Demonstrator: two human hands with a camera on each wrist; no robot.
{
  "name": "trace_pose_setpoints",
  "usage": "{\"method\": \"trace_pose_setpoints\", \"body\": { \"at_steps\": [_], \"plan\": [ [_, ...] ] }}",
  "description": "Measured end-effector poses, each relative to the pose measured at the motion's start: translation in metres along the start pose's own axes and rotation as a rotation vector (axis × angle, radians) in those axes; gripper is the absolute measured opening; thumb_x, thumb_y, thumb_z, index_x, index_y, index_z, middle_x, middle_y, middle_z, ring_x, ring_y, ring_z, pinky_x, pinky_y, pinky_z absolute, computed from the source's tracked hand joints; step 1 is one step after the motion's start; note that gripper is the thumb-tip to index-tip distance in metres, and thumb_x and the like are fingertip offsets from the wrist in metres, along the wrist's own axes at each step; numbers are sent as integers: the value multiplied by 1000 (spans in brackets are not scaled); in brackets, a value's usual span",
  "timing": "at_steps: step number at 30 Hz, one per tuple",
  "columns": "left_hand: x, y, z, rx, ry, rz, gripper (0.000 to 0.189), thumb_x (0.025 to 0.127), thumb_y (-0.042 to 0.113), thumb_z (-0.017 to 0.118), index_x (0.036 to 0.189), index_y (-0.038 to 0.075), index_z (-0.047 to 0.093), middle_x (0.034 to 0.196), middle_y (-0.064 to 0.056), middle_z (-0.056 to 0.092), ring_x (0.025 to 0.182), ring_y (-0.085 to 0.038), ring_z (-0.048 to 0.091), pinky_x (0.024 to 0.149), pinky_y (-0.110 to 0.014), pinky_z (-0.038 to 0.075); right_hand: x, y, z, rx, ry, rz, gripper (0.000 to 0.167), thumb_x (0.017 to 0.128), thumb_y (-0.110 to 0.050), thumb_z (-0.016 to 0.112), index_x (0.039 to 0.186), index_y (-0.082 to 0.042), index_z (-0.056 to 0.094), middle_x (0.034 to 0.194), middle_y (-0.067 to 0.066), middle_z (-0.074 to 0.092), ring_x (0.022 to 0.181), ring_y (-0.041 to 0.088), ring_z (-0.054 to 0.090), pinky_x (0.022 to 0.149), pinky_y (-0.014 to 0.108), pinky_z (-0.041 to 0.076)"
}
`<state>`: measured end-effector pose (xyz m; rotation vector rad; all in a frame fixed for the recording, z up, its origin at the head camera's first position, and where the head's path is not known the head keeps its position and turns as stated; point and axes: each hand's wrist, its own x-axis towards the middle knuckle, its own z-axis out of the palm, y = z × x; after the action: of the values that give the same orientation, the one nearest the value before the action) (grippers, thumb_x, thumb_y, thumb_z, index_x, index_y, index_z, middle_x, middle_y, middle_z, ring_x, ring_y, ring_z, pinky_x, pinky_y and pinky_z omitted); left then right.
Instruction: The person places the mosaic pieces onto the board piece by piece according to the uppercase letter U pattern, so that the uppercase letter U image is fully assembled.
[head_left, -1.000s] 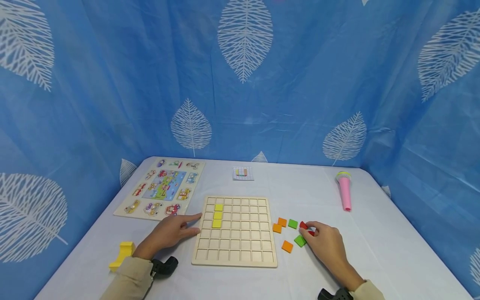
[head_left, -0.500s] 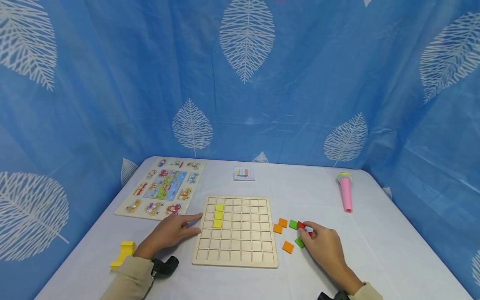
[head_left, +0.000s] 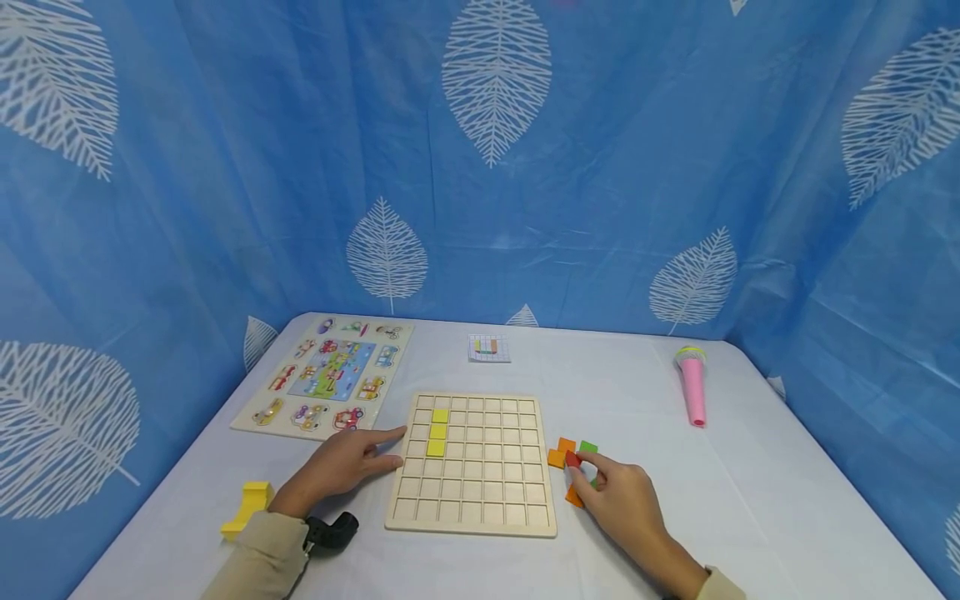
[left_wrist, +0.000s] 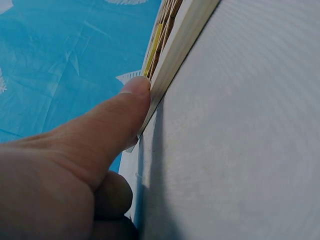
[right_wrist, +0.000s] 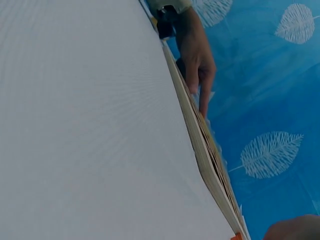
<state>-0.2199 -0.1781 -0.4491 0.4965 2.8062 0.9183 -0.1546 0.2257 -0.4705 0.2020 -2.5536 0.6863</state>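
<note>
A wooden grid board point(head_left: 480, 492) lies on the white table, with three yellow tiles point(head_left: 437, 432) in one column at its upper left. My left hand point(head_left: 337, 462) touches the board's left edge with straight index finger and thumb; the left wrist view shows the thumb point(left_wrist: 135, 92) against the wooden rim. Right of the board, my right hand point(head_left: 626, 504) pinches a small red tile point(head_left: 573, 459) between thumb and index finger. Orange tiles point(head_left: 556, 458) and a green tile point(head_left: 589, 447) lie around those fingertips; other tiles are partly hidden under the hand.
A picture puzzle board point(head_left: 300, 392) lies at the back left. Behind the grid board is a small pattern card point(head_left: 489, 348). A pink toy microphone point(head_left: 694, 392) lies at the back right, and a curved yellow block point(head_left: 247, 510) is left of my left forearm.
My right hand has moved left toward the board, carrying the red tile from beyond the green tile to beside the orange ones. The left hand stays at the board's edge.
</note>
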Motion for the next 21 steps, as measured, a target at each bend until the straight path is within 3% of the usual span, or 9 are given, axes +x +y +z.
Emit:
{"method": "trace_pose_setpoints", "body": {
  "at_steps": [6, 21],
  "plan": [
    [1, 1, 1, 6, 1, -21, 55, 93, 41, 75, 144, 26, 62, 59, 4, 41, 53, -11, 33, 51, -26, 27, 0, -11, 8, 36, 6, -63, 20, 80, -16, 86, 100, -11, 82, 50, -24, 22, 47, -5, 20, 47, 20, 20],
    [0, 1, 0, 5, 4, -5, 55, 93, 42, 74, 144, 24, 62, 59, 4, 39, 52, -11, 32, 51, -26, 27, 8, -44, 33, 80, -74, -170, 19, 85, -20, 82, 102, -12, 81, 49, -25, 26, 46, -4, 27, 46, 20, 23]
  ]
}}
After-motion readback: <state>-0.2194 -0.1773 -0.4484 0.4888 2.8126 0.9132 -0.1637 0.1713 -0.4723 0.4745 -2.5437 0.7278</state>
